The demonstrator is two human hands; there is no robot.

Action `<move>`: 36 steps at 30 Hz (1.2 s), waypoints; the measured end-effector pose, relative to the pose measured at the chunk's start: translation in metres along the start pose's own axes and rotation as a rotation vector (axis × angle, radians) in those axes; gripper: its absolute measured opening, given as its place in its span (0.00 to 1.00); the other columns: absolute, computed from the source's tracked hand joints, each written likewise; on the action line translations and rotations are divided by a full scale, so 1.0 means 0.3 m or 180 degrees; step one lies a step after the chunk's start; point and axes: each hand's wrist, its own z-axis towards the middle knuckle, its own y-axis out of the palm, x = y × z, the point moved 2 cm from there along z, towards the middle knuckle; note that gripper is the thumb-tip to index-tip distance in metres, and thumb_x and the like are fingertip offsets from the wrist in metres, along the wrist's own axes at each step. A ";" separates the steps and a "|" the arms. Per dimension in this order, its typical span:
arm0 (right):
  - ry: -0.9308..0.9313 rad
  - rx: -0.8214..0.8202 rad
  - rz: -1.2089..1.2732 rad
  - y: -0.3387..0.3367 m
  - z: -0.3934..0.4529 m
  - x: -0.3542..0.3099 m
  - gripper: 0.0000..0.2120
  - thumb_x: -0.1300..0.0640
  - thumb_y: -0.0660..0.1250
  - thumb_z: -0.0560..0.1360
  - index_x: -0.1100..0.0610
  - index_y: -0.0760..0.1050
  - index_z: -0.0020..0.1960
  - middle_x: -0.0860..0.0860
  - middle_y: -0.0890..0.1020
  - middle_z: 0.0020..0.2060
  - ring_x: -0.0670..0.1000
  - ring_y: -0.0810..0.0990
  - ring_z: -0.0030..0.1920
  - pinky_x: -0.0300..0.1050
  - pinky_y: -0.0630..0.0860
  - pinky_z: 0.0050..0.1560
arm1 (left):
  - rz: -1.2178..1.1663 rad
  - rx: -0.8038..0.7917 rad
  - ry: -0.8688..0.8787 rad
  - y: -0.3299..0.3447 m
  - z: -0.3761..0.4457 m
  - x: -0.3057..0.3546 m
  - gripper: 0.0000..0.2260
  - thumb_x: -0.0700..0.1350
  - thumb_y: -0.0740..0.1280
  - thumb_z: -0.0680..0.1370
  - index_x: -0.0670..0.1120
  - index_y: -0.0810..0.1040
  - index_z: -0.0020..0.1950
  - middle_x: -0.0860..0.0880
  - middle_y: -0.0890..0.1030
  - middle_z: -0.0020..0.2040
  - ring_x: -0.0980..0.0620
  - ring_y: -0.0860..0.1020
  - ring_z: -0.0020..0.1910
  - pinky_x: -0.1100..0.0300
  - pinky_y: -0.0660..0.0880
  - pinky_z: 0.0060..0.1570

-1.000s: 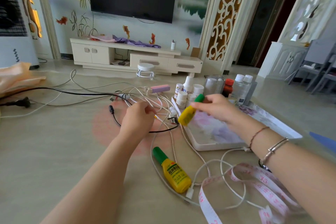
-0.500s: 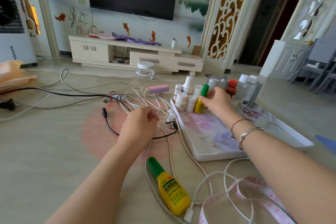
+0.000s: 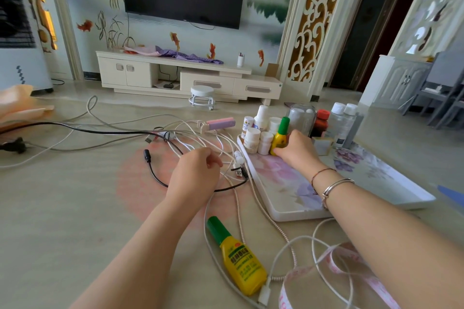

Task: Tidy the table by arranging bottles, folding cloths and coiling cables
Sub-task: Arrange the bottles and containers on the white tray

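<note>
Right hand (image 3: 297, 152) has its fingers wrapped round a small yellow bottle (image 3: 280, 138) with a green cap, standing upright on the floral tray (image 3: 283, 208) right beside the white pill bottles (image 3: 258, 142). Left hand (image 3: 197, 170) is curled loosely over the tangled white cables (image 3: 221, 143); can't tell if it's actually gripping one. Another yellow bottle (image 3: 238, 257) lies flat on the table near me.

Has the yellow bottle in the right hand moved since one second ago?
Yes. The yellow bottle went away from the person, onto the tray, and now stands beside the white bottles.
</note>
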 end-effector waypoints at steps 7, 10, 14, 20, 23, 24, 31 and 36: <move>0.0008 -0.0127 0.0221 -0.026 -0.030 0.014 0.35 0.55 0.74 0.71 0.68 0.58 0.66 0.60 0.77 0.52 0.58 0.80 0.47 0.52 0.79 0.44 | -0.0080 0.0013 -0.0030 -0.013 0.008 0.004 0.12 0.36 0.60 0.73 0.51 0.79 0.41 0.60 0.77 0.38 0.52 0.77 0.45 0.59 0.75 0.48; -0.0114 -0.0242 0.0141 -0.043 -0.068 0.012 0.18 0.59 0.73 0.71 0.62 0.68 0.55 0.57 0.78 0.44 0.53 0.78 0.38 0.42 0.69 0.29 | -0.0129 0.0025 -0.0055 -0.021 0.005 0.004 0.11 0.36 0.61 0.73 0.50 0.79 0.41 0.57 0.79 0.40 0.52 0.77 0.45 0.58 0.75 0.47; -0.0335 -0.0265 0.0275 -0.053 -0.105 0.001 0.11 0.64 0.69 0.72 0.53 0.71 0.37 0.56 0.81 0.43 0.55 0.82 0.43 0.43 0.76 0.35 | -0.0152 0.0057 -0.0080 -0.033 0.005 -0.014 0.10 0.37 0.62 0.73 0.49 0.80 0.41 0.54 0.80 0.42 0.51 0.77 0.45 0.59 0.74 0.46; -0.0362 -0.0542 0.0114 -0.049 -0.077 0.025 0.11 0.64 0.63 0.75 0.54 0.78 0.54 0.53 0.80 0.53 0.52 0.78 0.52 0.41 0.74 0.48 | -0.0143 0.0128 -0.0175 -0.055 0.002 -0.026 0.11 0.37 0.61 0.73 0.50 0.79 0.41 0.53 0.79 0.43 0.51 0.75 0.46 0.62 0.68 0.43; -0.0304 -0.0606 0.0107 -0.029 -0.056 0.040 0.16 0.64 0.62 0.75 0.54 0.76 0.61 0.54 0.79 0.56 0.53 0.78 0.52 0.42 0.74 0.47 | -0.0145 0.0133 -0.0172 -0.051 0.007 -0.031 0.11 0.36 0.61 0.73 0.50 0.79 0.40 0.52 0.80 0.43 0.50 0.75 0.46 0.60 0.71 0.44; -0.0305 -0.0618 0.0111 -0.023 -0.051 0.043 0.16 0.64 0.62 0.75 0.54 0.76 0.61 0.54 0.79 0.56 0.53 0.78 0.52 0.42 0.74 0.47 | -0.0150 0.0126 -0.0180 -0.047 0.010 -0.033 0.11 0.37 0.61 0.73 0.50 0.79 0.41 0.52 0.80 0.44 0.50 0.76 0.45 0.60 0.73 0.45; -0.0374 -0.0629 0.0088 -0.008 -0.047 0.044 0.15 0.62 0.63 0.75 0.52 0.76 0.60 0.52 0.79 0.55 0.52 0.77 0.53 0.44 0.75 0.51 | -0.0144 0.0119 -0.0107 -0.036 0.017 -0.040 0.11 0.37 0.61 0.73 0.49 0.81 0.41 0.52 0.81 0.44 0.50 0.77 0.45 0.58 0.74 0.47; -0.0481 -0.0570 0.0172 -0.033 -0.084 0.030 0.08 0.63 0.63 0.74 0.51 0.77 0.47 0.48 0.80 0.46 0.51 0.78 0.50 0.42 0.75 0.47 | -0.0128 0.0159 -0.0127 -0.047 0.019 -0.035 0.10 0.37 0.62 0.74 0.50 0.80 0.41 0.53 0.79 0.42 0.51 0.75 0.44 0.61 0.69 0.42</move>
